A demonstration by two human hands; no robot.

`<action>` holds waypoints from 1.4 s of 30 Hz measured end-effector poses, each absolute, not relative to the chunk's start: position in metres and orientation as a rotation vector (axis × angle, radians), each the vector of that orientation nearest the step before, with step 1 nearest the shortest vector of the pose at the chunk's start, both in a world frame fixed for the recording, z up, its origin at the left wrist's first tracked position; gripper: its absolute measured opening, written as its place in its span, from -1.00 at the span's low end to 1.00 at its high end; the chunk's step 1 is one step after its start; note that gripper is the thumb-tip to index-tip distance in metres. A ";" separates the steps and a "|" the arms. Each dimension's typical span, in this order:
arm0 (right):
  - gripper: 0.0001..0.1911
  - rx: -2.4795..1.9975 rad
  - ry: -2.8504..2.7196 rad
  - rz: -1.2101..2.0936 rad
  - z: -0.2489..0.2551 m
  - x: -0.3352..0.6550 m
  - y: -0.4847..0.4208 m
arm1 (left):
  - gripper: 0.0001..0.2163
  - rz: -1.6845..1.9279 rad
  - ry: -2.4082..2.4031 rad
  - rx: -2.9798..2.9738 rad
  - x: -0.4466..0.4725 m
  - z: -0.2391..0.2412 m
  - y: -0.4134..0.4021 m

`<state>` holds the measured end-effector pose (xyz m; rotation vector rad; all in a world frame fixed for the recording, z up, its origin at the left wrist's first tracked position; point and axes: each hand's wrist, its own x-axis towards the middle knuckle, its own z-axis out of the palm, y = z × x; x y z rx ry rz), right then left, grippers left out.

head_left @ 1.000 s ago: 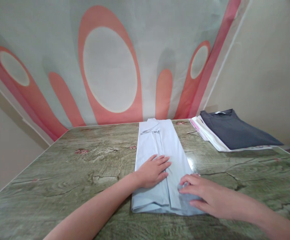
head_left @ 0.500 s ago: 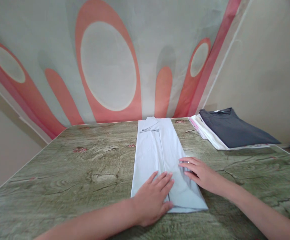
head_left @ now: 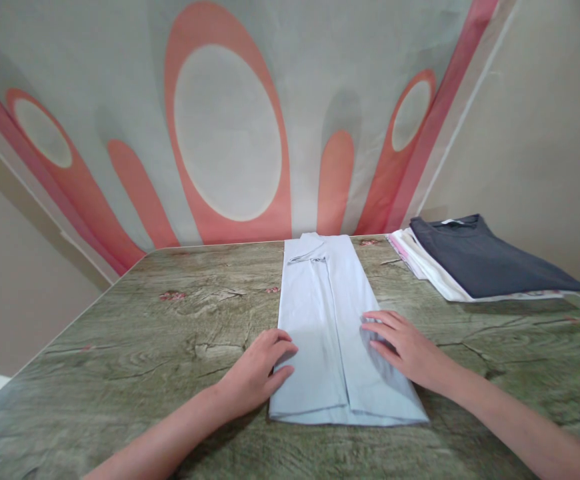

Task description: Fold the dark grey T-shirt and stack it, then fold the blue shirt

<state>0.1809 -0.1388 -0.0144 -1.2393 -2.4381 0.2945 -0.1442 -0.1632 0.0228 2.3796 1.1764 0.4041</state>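
A pale blue garment (head_left: 326, 313) lies folded into a long narrow strip down the middle of the green wood-grain table (head_left: 135, 347), its collar end at the far edge. My left hand (head_left: 259, 371) rests at the strip's near left edge, fingers curled onto the cloth. My right hand (head_left: 404, 346) lies flat on the right side of the strip, fingers stretched out toward the centre fold. Neither hand lifts the cloth.
A stack of folded clothes (head_left: 480, 263), dark grey on top of white ones, sits at the far right of the table. A wall hanging with red and white ovals (head_left: 227, 133) rises behind the table's far edge.
My left hand slid from the middle of the strip out to its left edge. My right hand stayed on the right side. The view shifted slightly.
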 end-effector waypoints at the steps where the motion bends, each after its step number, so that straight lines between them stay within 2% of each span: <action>1: -0.69 -1.240 -2.442 0.287 -0.015 0.181 -0.139 | -0.78 0.424 1.190 2.378 -0.146 0.021 -0.163; 5: -0.69 -1.234 -2.458 0.259 -0.017 0.182 -0.141 | -0.71 0.414 1.220 2.404 -0.151 0.017 -0.164; 9: -0.71 -1.210 -2.456 0.251 -0.015 0.181 -0.141 | -0.54 0.279 1.159 2.489 -0.155 0.016 -0.164; 12: -0.73 -1.172 -2.457 0.305 -0.007 0.173 -0.140 | -0.49 0.190 1.093 2.513 -0.155 0.017 -0.165; 15: -0.77 -1.064 -2.522 0.346 0.005 0.156 -0.133 | -0.53 0.228 1.068 2.521 -0.152 0.019 -0.167; 19: -0.79 -0.885 -2.616 0.351 0.013 0.130 -0.111 | -0.69 0.324 1.030 2.494 -0.144 0.027 -0.174; 23: -0.77 -0.839 -2.618 0.384 0.007 0.112 -0.091 | -0.80 0.244 0.935 2.524 -0.127 0.037 -0.175; 31: -0.77 -0.843 -2.619 0.431 0.003 0.117 -0.097 | -0.89 -0.002 0.784 2.851 -0.080 0.032 -0.157; 36: -0.75 -0.795 -2.559 0.484 -0.004 0.126 -0.106 | -0.93 -0.016 0.574 3.059 -0.077 0.033 -0.149; 42: -0.73 -0.791 -2.418 0.460 -0.022 0.124 -0.109 | -0.89 -0.082 0.345 3.214 -0.070 0.044 -0.143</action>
